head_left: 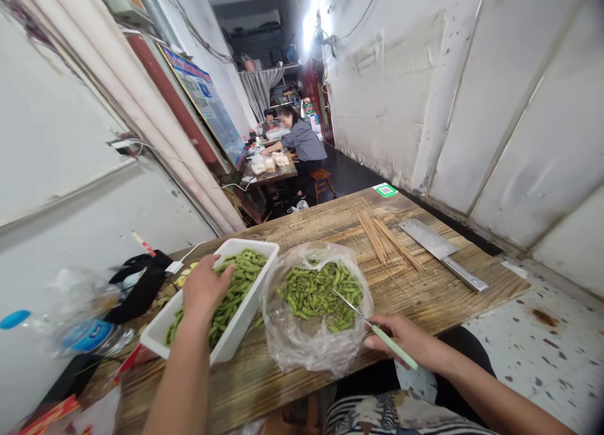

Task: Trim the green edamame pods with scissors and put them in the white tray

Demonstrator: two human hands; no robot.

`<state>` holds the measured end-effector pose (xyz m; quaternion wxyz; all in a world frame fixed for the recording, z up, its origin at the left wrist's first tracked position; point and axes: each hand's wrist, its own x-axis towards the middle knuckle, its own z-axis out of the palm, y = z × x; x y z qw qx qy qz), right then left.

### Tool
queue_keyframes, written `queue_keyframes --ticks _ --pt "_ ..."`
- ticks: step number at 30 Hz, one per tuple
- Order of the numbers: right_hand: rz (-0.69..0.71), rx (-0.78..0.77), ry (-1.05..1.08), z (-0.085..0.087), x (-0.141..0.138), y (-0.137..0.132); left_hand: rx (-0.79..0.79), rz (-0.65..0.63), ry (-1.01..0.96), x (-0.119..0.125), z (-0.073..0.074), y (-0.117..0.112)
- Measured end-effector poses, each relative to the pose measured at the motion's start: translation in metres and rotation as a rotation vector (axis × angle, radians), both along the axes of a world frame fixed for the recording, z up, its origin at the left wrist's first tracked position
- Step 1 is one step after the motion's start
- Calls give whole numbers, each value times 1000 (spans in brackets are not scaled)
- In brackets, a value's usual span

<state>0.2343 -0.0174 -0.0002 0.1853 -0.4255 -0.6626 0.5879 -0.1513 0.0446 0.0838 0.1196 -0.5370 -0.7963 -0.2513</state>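
Observation:
My left hand (202, 287) reaches over a white plastic tray (272, 249) of green soybean pods (243, 271). Its thumb and index finger are spread; the other fingers are partly hidden, and I see nothing held. In my right hand (406, 337) is a slim knife (394, 345) with a light green handle, its blade pointing over a bowl lined with a clear plastic bag (311, 353). More pods (321, 293) lie inside the bag, some looking cut or trimmed.
Thin wooden skewers (382, 240) and a cleaver (434, 243) lie on the wooden table (481, 259) to the right. A water bottle (94, 337) and a black bag (136, 284) are at the left. Farther back, a person (304, 139) sits at another table.

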Motion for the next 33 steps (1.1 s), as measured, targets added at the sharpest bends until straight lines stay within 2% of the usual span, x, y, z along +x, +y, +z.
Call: queue_keyframes --ticks 3,4,6,8,11,14,17,21,27,31,33 --pt "-65 -62 41 -8 0 3 172 -188 -10 39 -13 -7" --pt "-85 -75 55 -10 1 4 146 -269 -85 58 -20 -8" --pt "-105 -87 78 -12 2 5 -60 -508 -245 98 -38 -7" --pt "-106 -86 87 -12 2 5 -236 -690 -273 133 -58 1" --pt "-105 -79 75 -9 4 2 -290 -721 -170 169 -84 18" --pt "-112 -71 70 -6 7 0 -328 -730 -69 186 -96 28" --pt "-118 -56 64 -4 10 1 -388 -820 -19 187 -97 21" --pt "-108 -24 7 -2 10 1 -498 -952 -38 164 -99 -1" --pt "-39 47 -50 2 1 2 -417 -864 -183 123 -113 -19" --pt "-13 74 -76 7 -3 3 -412 -856 -249 117 -110 -26" --pt "3 58 -67 8 -4 3 -337 -739 -346 119 -106 -29"
